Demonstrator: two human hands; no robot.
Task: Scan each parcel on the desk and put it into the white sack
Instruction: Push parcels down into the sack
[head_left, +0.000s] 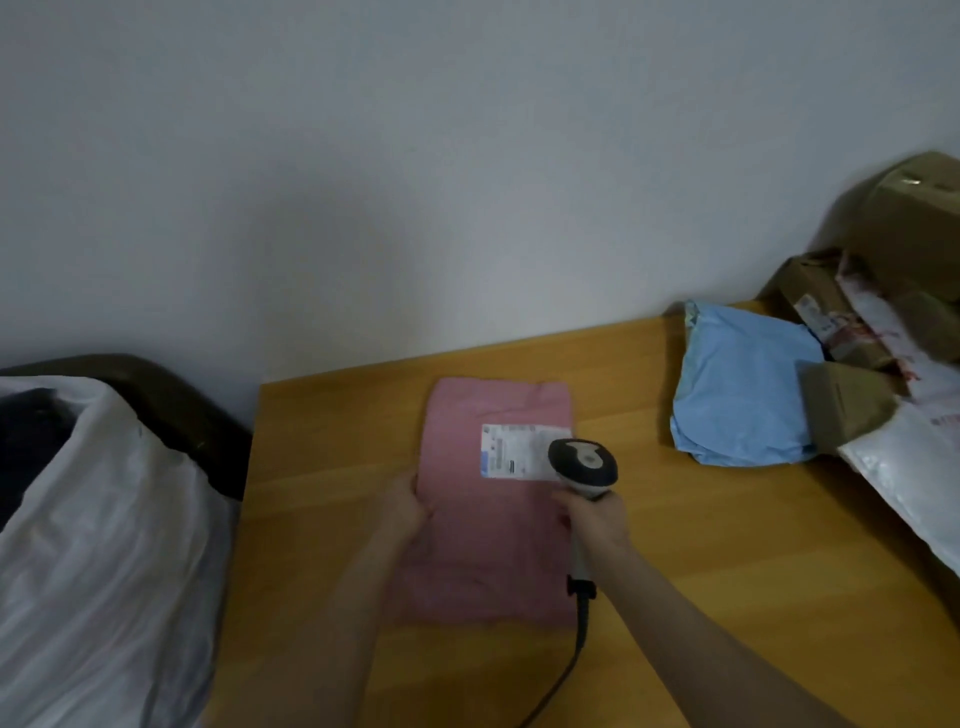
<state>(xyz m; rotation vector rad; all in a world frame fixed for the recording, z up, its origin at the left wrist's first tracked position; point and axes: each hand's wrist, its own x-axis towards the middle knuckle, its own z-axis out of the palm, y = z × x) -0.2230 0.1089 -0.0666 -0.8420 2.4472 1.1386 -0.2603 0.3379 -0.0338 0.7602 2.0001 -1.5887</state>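
Observation:
A flat pink parcel (467, 519) lies on the wooden desk (727, 545), its white label (511, 449) facing up. My left hand (408, 512) grips the parcel's left edge. My right hand (597, 522) holds a corded barcode scanner (583, 465) by its handle, the head hovering over the label's right end. The white sack (98, 545) stands open at the left, beside the desk. A blue parcel (743, 384) lies further right on the desk.
Several brown cardboard boxes (914, 228) and a white padded mailer (914, 457) are piled at the desk's right end. A dark chair back (171, 405) stands behind the sack. A plain wall runs behind the desk. The scanner's cable (561, 675) trails toward me.

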